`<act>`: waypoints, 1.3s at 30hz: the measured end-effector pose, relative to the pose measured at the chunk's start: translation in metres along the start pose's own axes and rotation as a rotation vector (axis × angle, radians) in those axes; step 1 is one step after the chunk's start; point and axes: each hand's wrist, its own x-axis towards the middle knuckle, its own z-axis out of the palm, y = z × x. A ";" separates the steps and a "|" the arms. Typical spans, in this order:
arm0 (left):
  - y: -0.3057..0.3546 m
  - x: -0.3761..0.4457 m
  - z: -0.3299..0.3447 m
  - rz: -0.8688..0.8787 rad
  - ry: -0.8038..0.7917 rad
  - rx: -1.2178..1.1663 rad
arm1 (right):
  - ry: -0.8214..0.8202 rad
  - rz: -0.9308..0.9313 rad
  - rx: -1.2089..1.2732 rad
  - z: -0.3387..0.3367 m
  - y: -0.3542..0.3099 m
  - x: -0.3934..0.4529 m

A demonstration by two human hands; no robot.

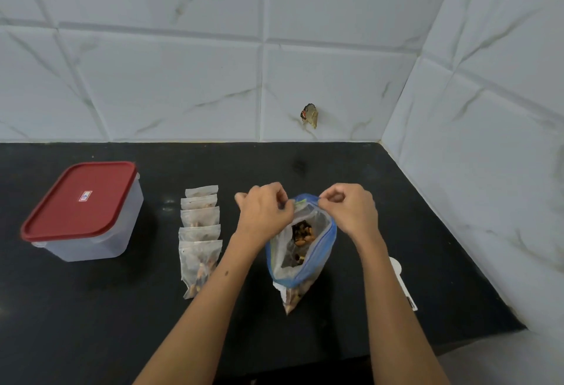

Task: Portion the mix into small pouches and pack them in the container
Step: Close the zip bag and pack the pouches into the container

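Both hands, left (pixel 264 213) and right (pixel 351 210), pinch the blue-rimmed bag's (pixel 300 250) open mouth, filled pouches (pixel 200 232) lying just left of them on the worktop (pixel 91 308).

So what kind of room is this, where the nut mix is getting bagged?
Most likely a home kitchen corner: a black stone countertop meets marble-look tiled walls, and a red-lidded plastic food container stands beside small filled pouches.

On the black stone counter (pixel 91 323) we see a lidded clear plastic box (pixel 88 216) at the left, a row of small filled clear pouches (pixel 200 232) right of it, then the blue-rimmed zip bag of mix (pixel 300 247), with a flat white plastic scoop (pixel 401 281) rightmost.
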 end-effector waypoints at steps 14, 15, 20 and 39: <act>-0.010 -0.030 -0.022 -0.675 -0.488 -0.649 | -0.255 0.617 0.300 -0.005 0.011 -0.037; -0.010 -0.034 -0.020 -0.670 -0.573 -0.727 | -0.341 0.657 0.415 -0.004 0.010 -0.041; -0.005 -0.043 -0.012 -0.581 -0.493 -0.859 | -0.214 0.595 0.473 0.011 0.010 -0.047; 0.009 -0.058 0.004 -0.365 -0.172 -0.222 | 0.171 0.280 -0.109 0.014 -0.013 -0.066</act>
